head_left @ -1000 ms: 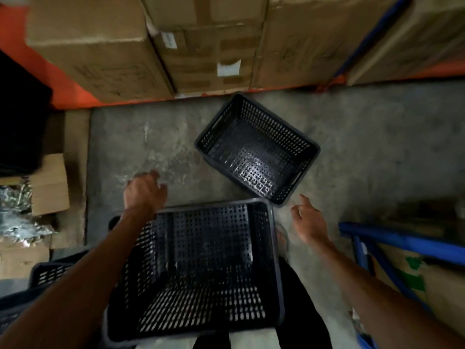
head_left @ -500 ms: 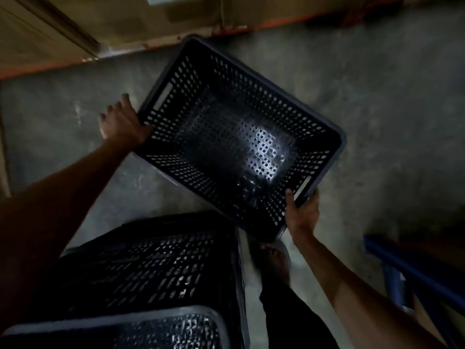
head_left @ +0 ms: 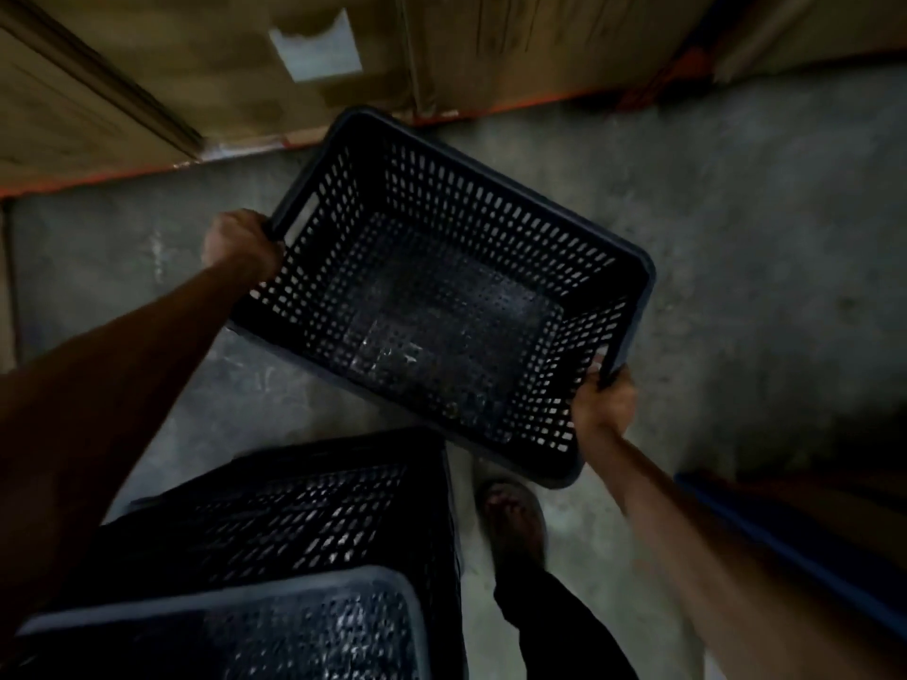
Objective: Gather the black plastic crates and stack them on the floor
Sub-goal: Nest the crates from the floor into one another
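A black perforated plastic crate (head_left: 441,306) is held tilted above the concrete floor, its open top facing me. My left hand (head_left: 240,250) grips the rim by the handle slot at its left end. My right hand (head_left: 601,400) grips the rim at its right end. Below it, at the lower left, stands a stack of black crates (head_left: 275,557) with a grey top rim; its side wall faces the held crate.
Cardboard boxes (head_left: 172,81) sit on an orange rack beam (head_left: 510,108) along the far side. A blue frame (head_left: 785,537) lies at the right. My foot (head_left: 513,517) rests on the grey concrete floor (head_left: 760,267) between the stack and the blue frame.
The view dipped toward the floor. Both hands went from open near the stack to gripping the loose crate's ends. The crate has come up and nearer to me.
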`<control>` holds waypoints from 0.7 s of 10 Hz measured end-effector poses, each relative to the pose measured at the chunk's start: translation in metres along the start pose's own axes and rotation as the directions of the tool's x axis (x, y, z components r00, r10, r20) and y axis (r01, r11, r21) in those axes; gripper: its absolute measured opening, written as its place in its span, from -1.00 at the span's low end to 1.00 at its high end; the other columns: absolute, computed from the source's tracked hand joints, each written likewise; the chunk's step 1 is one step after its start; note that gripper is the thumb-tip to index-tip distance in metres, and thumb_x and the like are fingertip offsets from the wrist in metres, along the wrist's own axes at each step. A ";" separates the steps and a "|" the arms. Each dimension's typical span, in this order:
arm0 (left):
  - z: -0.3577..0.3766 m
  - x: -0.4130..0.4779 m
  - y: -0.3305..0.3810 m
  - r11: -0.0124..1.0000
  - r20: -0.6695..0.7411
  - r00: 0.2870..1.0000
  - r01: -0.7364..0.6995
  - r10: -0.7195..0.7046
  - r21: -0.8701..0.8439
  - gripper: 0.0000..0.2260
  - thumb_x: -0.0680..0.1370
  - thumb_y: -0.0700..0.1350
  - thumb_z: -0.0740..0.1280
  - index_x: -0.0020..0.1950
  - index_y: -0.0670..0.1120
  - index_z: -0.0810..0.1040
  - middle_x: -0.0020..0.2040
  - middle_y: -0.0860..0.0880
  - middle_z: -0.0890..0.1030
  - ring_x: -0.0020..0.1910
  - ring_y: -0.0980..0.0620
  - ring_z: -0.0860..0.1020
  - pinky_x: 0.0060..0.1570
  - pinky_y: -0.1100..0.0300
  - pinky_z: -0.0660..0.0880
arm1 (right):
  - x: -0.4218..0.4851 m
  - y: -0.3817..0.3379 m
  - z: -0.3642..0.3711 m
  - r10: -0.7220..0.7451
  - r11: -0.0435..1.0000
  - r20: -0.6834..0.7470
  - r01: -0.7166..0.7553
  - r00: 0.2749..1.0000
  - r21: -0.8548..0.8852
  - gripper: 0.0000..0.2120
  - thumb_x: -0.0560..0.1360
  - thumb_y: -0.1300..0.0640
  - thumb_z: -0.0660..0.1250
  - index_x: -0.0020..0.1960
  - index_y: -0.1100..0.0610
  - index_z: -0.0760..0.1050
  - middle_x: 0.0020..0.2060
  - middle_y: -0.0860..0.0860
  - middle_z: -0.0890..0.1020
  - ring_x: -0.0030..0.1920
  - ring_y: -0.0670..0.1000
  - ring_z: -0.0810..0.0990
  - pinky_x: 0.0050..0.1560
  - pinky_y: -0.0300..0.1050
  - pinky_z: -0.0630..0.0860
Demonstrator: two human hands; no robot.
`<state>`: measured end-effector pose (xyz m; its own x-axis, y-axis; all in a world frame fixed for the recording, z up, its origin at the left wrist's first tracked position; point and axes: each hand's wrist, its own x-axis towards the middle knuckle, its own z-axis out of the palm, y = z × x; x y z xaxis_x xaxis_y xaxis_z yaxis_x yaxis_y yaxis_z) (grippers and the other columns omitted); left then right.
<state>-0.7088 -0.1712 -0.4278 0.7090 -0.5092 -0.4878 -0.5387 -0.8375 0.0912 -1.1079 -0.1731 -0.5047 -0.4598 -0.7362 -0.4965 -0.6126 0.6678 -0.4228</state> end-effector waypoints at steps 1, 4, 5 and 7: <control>-0.075 -0.058 0.007 1.000 -0.032 0.999 0.016 -0.016 -0.020 -0.67 0.53 -0.14 0.34 0.26 -0.25 0.56 0.20 -0.35 0.57 0.20 -0.33 0.54 0.14 -0.08 0.48 | -0.007 -0.043 -0.063 -0.075 0.997 0.085 0.078 0.994 -0.030 -0.65 0.60 -0.04 0.18 0.21 0.19 0.52 0.08 0.23 0.65 0.09 0.27 0.62 0.03 0.08 0.53; -0.292 -0.231 -0.026 0.990 -0.136 0.987 0.064 -0.081 -0.126 -0.64 0.49 -0.01 0.38 0.23 -0.15 0.60 0.17 -0.26 0.59 0.16 -0.27 0.58 0.12 -0.08 0.55 | -0.123 -0.170 -0.290 -0.348 0.934 0.133 0.356 0.928 -0.041 -0.68 0.62 -0.01 0.17 0.20 0.18 0.52 0.04 0.21 0.66 0.05 0.25 0.64 -0.03 0.01 0.53; -0.357 -0.300 -0.056 0.982 -0.199 0.976 0.048 -0.084 -0.181 -0.65 0.50 -0.06 0.37 0.24 -0.18 0.58 0.20 -0.26 0.58 0.20 -0.26 0.58 0.16 -0.09 0.55 | -0.183 -0.198 -0.357 -0.441 0.895 0.100 0.446 0.892 -0.029 -0.68 0.61 -0.02 0.19 0.21 0.14 0.54 0.07 0.21 0.66 0.10 0.26 0.62 0.04 0.06 0.53; -0.448 -0.447 -0.155 0.971 -0.376 0.927 -0.093 0.003 -0.221 -0.63 0.51 0.04 0.32 0.21 -0.15 0.59 0.16 -0.26 0.59 0.15 -0.28 0.59 0.11 -0.05 0.55 | -0.324 -0.191 -0.453 -0.548 0.836 0.017 0.546 0.837 0.062 -0.57 0.60 -0.10 0.18 0.11 0.26 0.56 -0.02 0.23 0.66 0.02 0.27 0.62 -0.05 0.05 0.55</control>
<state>-0.7382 0.0979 0.1652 0.8266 -0.5486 -0.1258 -0.4879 -0.8098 0.3259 -1.1332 -0.1117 0.0799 -0.0386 -0.9798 -0.1965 -0.7229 0.1631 -0.6715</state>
